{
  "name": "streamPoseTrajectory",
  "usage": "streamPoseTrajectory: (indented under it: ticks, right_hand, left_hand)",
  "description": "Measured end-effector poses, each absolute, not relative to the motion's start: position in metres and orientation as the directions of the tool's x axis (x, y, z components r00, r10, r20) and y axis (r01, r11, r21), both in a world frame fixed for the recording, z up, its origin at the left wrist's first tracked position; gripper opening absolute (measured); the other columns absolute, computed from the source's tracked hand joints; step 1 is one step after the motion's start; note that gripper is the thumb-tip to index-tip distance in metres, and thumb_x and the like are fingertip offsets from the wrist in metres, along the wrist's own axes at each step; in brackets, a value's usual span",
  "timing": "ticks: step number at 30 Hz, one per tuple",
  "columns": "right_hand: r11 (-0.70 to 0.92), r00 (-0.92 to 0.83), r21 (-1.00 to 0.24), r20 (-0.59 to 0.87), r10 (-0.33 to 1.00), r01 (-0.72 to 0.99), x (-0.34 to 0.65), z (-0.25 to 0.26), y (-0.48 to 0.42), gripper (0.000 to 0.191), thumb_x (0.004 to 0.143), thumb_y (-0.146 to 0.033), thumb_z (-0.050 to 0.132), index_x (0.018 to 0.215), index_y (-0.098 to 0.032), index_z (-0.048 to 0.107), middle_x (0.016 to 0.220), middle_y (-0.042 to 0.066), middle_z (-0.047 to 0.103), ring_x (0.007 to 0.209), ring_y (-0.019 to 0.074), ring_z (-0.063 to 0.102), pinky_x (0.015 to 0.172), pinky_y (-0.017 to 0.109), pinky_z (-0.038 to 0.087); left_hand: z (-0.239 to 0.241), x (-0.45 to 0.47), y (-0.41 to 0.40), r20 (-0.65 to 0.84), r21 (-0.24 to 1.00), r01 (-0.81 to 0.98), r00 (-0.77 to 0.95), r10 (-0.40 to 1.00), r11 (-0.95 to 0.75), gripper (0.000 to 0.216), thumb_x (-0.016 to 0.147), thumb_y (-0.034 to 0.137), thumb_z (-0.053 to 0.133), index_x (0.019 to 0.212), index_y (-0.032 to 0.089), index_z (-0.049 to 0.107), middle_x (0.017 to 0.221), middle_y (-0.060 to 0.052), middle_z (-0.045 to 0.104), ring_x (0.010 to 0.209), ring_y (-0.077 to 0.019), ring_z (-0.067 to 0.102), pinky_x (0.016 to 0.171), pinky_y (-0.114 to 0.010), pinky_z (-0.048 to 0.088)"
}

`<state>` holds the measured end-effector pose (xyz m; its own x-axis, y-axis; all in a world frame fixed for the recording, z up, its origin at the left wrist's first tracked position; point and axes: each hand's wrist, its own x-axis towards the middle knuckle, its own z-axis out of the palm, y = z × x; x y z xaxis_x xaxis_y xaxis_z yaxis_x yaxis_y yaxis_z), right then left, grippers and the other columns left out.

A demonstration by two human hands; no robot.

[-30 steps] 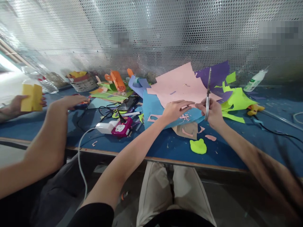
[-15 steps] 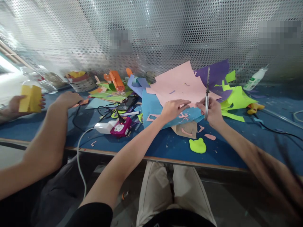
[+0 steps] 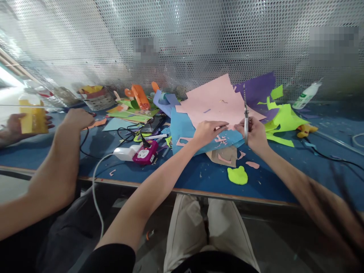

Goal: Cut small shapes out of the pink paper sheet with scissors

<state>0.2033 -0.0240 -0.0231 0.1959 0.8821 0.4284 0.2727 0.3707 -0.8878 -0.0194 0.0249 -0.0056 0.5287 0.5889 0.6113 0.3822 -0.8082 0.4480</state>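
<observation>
Over the blue paper (image 3: 182, 127), my left hand (image 3: 207, 133) pinches a small pink paper piece (image 3: 231, 127), mostly hidden by my fingers. Against its right end are the fingertips of my right hand (image 3: 255, 132). That hand is also closed on a pair of scissors (image 3: 246, 112), blades pointing up and away from me; I cannot tell how far they are parted. A large pink sheet (image 3: 216, 94) lies just beyond both hands. Pink snippets (image 3: 221, 140) are scattered on the blue paper between my forearms. Nearer me is a yellow-green bear-head cutout (image 3: 237, 175).
At left, a co-worker's hand (image 3: 14, 127) holds a yellow paper object (image 3: 33, 119); their other hand (image 3: 78, 118) is closed near an orange scrap. A magenta power adapter (image 3: 145, 152) with cables sits left of my forearm. A glue bottle (image 3: 307, 94) leans at back right.
My right hand and the scissors have shifted slightly left, with the blades more upright. My left hand is almost still. The co-worker's hands and the yellow object have moved a little left.
</observation>
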Motion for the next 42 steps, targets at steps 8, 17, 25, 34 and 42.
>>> streamPoseTrajectory:
  ticks: [8, 17, 25, 34, 42]
  right_hand:
    - [0.237, 0.146, -0.971, 0.240, 0.960, 0.040, 0.193, -0.026, -0.023, 0.039, 0.079, -0.052, 0.087, 0.084, -0.025, 0.060, 0.054, -0.008, 0.052, 0.045, 0.0079, 0.045, 0.044, 0.022, 0.037]
    - [0.223, 0.199, -0.971, 0.202, 0.959, -0.090, 0.199, -0.027, -0.018, 0.042, 0.071, -0.047, 0.094, 0.082, -0.023, 0.062, 0.052, -0.006, 0.060, 0.042, 0.0074, 0.046, 0.040, 0.021, 0.034]
    - [0.218, 0.199, -0.969, 0.192, 0.961, -0.119, 0.196, -0.023, -0.020, 0.047, 0.066, -0.047, 0.097, 0.083, -0.020, 0.063, 0.061, -0.002, 0.068, 0.042, 0.0067, 0.048, 0.042, 0.022, 0.038]
    - [0.218, 0.191, -0.973, 0.202, 0.961, -0.071, 0.192, -0.022, -0.024, 0.046, 0.068, -0.047, 0.096, 0.086, -0.021, 0.063, 0.047, -0.007, 0.055, 0.041, 0.0084, 0.048, 0.040, 0.020, 0.035]
    - [0.302, 0.314, -0.946, 0.253, 0.915, -0.119, 0.196, -0.022, -0.017, 0.044, 0.067, -0.041, 0.094, 0.088, -0.022, 0.060, 0.060, -0.005, 0.067, 0.041, 0.0073, 0.048, 0.037, 0.020, 0.033]
  left_hand:
    - [0.004, -0.019, 0.019, 0.505, 0.668, 0.261, 0.529, 0.683, -0.696, 0.035, 0.102, 0.044, 0.059, 0.122, 0.019, 0.075, 0.118, -0.011, 0.079, 0.074, -0.0150, 0.069, 0.071, -0.029, 0.056]
    - [0.000, -0.019, 0.020, 0.505, 0.666, 0.282, 0.511, 0.696, -0.691, 0.030, 0.102, 0.028, 0.054, 0.126, 0.019, 0.069, 0.116, -0.009, 0.080, 0.063, -0.0116, 0.063, 0.066, -0.028, 0.054]
    - [0.000, -0.017, 0.017, 0.515, 0.628, 0.281, 0.549, 0.658, -0.726, 0.031, 0.104, 0.039, 0.057, 0.123, 0.019, 0.072, 0.115, -0.010, 0.079, 0.084, -0.0178, 0.073, 0.073, -0.031, 0.056]
    - [0.001, -0.016, 0.014, 0.527, 0.562, 0.343, 0.553, 0.646, -0.753, 0.031, 0.105, 0.041, 0.053, 0.112, 0.018, 0.074, 0.102, -0.008, 0.079, 0.077, -0.0159, 0.069, 0.066, -0.028, 0.049]
    - [0.006, -0.018, 0.011, 0.494, 0.542, 0.411, 0.550, 0.674, -0.733, 0.022, 0.098, 0.031, 0.056, 0.098, 0.018, 0.074, 0.092, -0.007, 0.078, 0.076, -0.0156, 0.068, 0.068, -0.027, 0.049]
